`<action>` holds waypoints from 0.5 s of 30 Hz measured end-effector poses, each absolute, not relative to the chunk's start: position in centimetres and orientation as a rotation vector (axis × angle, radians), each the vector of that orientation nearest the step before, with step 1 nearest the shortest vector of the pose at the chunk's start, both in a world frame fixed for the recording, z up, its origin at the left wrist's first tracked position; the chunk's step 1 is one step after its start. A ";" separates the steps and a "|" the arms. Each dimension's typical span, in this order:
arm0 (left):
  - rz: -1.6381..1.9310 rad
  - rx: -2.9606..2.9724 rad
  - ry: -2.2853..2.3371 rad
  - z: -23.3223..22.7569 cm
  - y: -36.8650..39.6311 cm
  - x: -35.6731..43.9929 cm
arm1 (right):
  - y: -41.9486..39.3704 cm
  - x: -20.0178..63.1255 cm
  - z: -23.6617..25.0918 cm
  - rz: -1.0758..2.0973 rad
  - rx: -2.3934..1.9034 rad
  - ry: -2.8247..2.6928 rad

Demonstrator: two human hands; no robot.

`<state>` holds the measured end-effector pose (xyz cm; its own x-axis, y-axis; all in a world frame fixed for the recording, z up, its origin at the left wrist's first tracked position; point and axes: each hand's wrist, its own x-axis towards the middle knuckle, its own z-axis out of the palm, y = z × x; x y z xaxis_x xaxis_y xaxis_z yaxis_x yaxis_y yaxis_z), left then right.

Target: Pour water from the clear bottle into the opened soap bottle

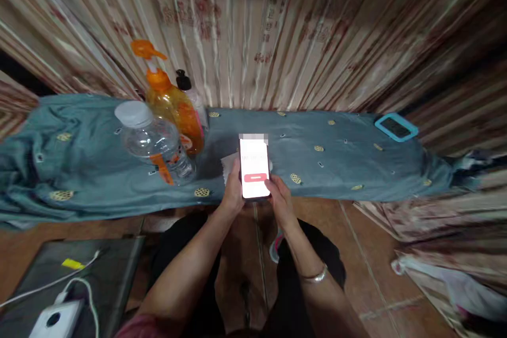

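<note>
While screen glows, phone [254, 168] between both hands [257, 195].

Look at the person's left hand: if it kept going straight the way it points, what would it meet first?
The left hand points forward, gripping the phone. Just beyond lies a pale sheet on the teal cloth, probably first, though depth is unclear.
</note>
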<state>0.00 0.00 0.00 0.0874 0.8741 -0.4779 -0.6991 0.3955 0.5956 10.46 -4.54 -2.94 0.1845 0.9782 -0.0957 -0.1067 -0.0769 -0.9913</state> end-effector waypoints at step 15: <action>1.266 0.309 0.841 -1.2 0.7 0.0 | -5.1 9.9 -2.8 0.955 -1.448 -1.258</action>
